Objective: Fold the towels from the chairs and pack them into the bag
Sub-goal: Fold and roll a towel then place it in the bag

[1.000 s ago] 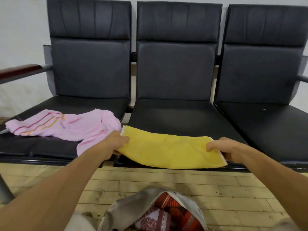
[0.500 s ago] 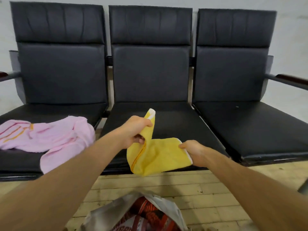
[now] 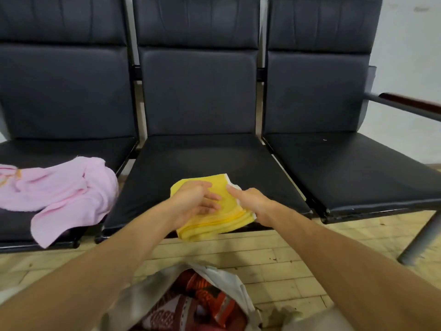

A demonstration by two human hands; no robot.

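fluffy terry cloth on the yellow towel [image 3: 229,199] and pink towel [image 3: 64,189], chairs [image 3: 198,96] are smooth matt leatherette, floor [image 3: 274,254] worn wood.

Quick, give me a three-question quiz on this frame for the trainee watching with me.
1. True or false: the left hand lies flat on the yellow towel.
2. How many towels lie outside the bag?
3. The pink towel is: A) on the floor B) on the left seat C) in the bag.
Key: 1 true; 2 two; 3 B.
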